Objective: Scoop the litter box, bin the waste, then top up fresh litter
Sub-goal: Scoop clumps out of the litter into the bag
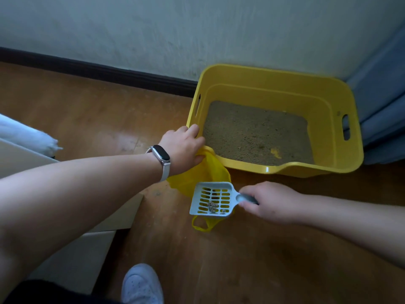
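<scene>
We count 1 litter box [328, 102] | 1 scoop [211, 199] just before it | 1 yellow bag [203, 170] at its near-left corner | 2 hands: left hand [183, 145], right hand [269, 201] | 1 shoe [142, 284] well before it

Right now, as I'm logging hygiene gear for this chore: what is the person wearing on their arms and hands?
No gloves, and no sleeves in view. The left hand has a fitness band at its wrist, with a dark oblong screen, a silvery case and a pale strap. The right hand and its wrist wear nothing.
</scene>
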`<state>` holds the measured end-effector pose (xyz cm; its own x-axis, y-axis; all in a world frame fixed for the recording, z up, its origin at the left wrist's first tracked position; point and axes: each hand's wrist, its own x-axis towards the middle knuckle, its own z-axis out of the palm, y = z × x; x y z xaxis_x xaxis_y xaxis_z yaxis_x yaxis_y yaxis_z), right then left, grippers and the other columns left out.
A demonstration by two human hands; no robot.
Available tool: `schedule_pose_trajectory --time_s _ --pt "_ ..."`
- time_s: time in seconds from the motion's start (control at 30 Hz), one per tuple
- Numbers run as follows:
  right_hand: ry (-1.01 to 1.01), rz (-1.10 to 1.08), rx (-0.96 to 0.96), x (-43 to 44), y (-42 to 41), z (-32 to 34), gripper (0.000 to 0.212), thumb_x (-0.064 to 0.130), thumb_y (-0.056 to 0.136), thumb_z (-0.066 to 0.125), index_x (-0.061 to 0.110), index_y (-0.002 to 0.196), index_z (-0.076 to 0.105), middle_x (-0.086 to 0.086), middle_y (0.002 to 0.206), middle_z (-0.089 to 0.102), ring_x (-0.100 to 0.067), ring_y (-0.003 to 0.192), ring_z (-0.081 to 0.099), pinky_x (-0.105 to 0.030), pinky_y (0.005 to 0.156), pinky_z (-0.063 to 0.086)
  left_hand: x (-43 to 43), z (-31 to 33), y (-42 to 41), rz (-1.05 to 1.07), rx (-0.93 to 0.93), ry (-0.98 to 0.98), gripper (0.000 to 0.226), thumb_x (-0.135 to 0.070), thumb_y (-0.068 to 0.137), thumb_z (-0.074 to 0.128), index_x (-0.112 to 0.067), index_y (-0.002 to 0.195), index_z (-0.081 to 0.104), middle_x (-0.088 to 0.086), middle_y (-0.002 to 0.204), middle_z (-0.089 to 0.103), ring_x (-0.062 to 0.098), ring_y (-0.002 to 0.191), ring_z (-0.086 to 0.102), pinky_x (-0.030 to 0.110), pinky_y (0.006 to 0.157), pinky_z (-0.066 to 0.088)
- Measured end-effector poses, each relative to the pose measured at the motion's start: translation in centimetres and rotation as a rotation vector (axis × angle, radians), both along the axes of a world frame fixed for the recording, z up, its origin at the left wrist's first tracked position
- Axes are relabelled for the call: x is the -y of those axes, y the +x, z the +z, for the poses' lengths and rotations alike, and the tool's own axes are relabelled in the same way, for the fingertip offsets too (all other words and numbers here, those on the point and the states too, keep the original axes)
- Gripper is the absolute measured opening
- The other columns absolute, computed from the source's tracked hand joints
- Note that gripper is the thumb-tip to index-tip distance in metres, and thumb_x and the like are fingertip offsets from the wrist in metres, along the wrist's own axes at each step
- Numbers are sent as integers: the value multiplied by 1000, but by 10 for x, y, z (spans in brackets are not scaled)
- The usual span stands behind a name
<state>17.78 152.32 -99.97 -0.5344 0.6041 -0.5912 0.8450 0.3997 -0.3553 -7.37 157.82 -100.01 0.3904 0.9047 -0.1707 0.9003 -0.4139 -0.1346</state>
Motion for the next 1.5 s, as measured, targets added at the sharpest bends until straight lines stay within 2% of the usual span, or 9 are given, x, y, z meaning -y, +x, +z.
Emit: schedule_pose_trajectory --time_s 0.17,0.33,0.53,0.9,1.03,1.13,1.23,1.37,1.5 --pt "55 -127 21 -10 -26 -23 31 46 98 41 20 97 58 -1 87 63 -24 82 60 -33 63 43 -1 -5 -4 -27 17 22 34 -44 91 53 -20 116 53 6 117 46 26 97 52 34 62 38" --pt "113 -185 57 -19 -47 -33 31 40 100 37 17 88 54 -10 93 65 -31 87 62 -33 64 41 0 -11 -14 -55 58 4 32 -36 90 56 -17 116 52 7 118 47 26 92 54 34 58 43" --pt "30 -140 200 -32 -68 -39 29 35 98 42 16 78 53 -3 76 55 -28 77 57 -30 63 44 1 -11 -14 -14 98 -13 30 -31 94 51 -17 120 51 7 124 46 26 93 54 33 58 42" --pt "-32 154 423 -43 -73 -22 18 37 92 52 20 88 57 -2 86 60 -27 85 61 -35 76 55 1 -19 -18 -23 144 -27 27 -21 94 50 -14 121 49 10 123 47 28 87 55 33 55 39" --pt "-57 245 489 -48 -71 -3 32 40 96 49 12 97 63 -5 87 59 -27 80 55 -28 61 43 1 -21 -19 -37 131 -31 33 -21 92 54 -16 123 45 9 125 45 27 88 54 35 55 44" --pt "-57 270 493 -52 -70 6 33 38 99 44 12 95 62 -6 76 53 -26 76 50 -28 47 33 3 -23 -21 -39 113 -53 48 -30 87 62 -18 127 39 8 129 42 27 93 54 37 59 51" --pt "-63 219 426 -54 -64 8 32 36 101 41 11 89 56 -2 66 44 -24 68 47 -24 44 29 8 -26 -21 -31 123 -77 67 -43 81 69 -22 132 31 6 135 37 27 99 55 39 64 54" --pt "-301 -60 324 -60 -50 -2 28 34 93 48 13 82 63 -7 63 52 -24 52 45 -24 47 34 10 -28 -20 -10 145 -63 67 -35 81 69 -21 133 30 6 135 36 28 97 55 39 62 53" --pt "-553 -322 204 -61 -35 -5 34 35 95 47 9 99 67 0 56 43 -14 41 32 -19 46 26 9 -29 -18 -7 134 -67 63 -32 81 68 -20 132 33 7 133 38 29 95 56 38 61 51"
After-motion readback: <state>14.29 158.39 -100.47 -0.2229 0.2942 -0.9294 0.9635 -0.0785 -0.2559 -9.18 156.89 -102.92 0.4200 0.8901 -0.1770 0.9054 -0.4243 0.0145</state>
